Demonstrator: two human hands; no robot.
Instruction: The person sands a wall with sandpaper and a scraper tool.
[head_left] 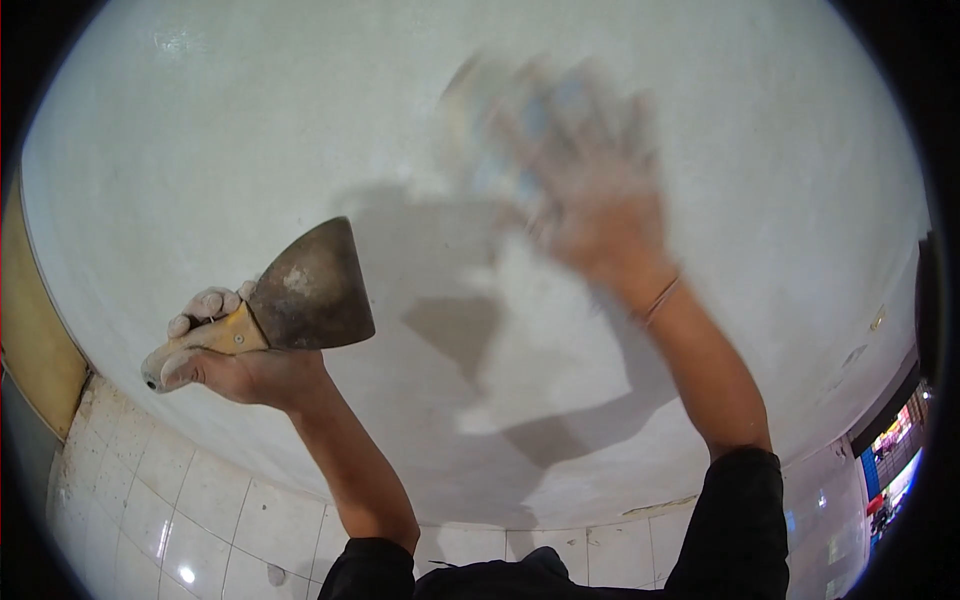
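My left hand (228,375) is closed round the wooden handle of a putty knife (312,287). Its broad, dark metal blade points up and to the right, with a pale smear on it, and white dust coats my fingers. Higher up and to the right, my right hand (600,190) is smeared by motion, its fingers stretched out against the pale wall (270,130). Beneath those fingers is a thin, pale sheet with bluish patches (470,125), held flat to the wall; blur hides what kind it is.
White floor tiles (200,510) run along the wall's foot, with specks of debris on them. At the far left stands a yellowish panel (40,310). Brightly coloured items (893,470) show through an opening at the right edge. My arms' shadows fall across the wall.
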